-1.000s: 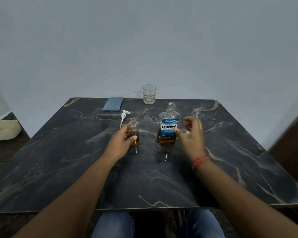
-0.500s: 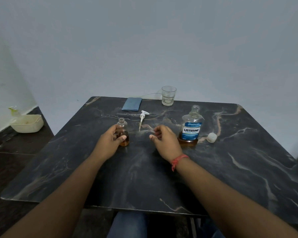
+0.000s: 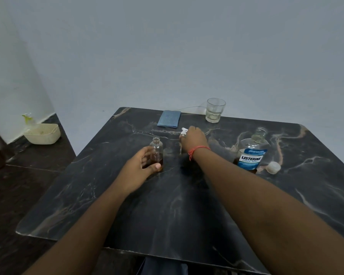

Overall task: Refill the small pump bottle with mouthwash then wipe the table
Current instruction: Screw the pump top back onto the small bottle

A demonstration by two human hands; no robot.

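Left hand (image 3: 140, 167) is gripping the small bottle (image 3: 157, 153) low on its body, thumb across the front, fingers curled round the back; bottle is standing upright on the table (image 3: 107, 195), uncapped, with a shallow layer of amber liquid in the bottom and the rest clear. Right hand (image 3: 193, 140) is reaching past it to the pump head (image 3: 184, 132), fingers curling over it; whether it is actually pinching the pump or only touching it cannot be told, since the hand is covering most of it. Pump is lying on the table just behind and right of the small bottle, its tube running back under the hand. Red thread (image 3: 197, 151) is sitting on the right wrist. Right of the arm, the Listerine bottle (image 3: 251, 153) is standing open, amber liquid only low in it. Its white cap (image 3: 273, 167) is lying just beside it. At the far edge, a glass (image 3: 215, 110) is holding a little clear liquid; a blue cloth (image 3: 169, 118) is lying folded to its left. Off the table, a cream basket (image 3: 44, 133) is sitting on the floor by the wall. Count: two bottles, one pump, one cap, one glass, one cloth, one basket.
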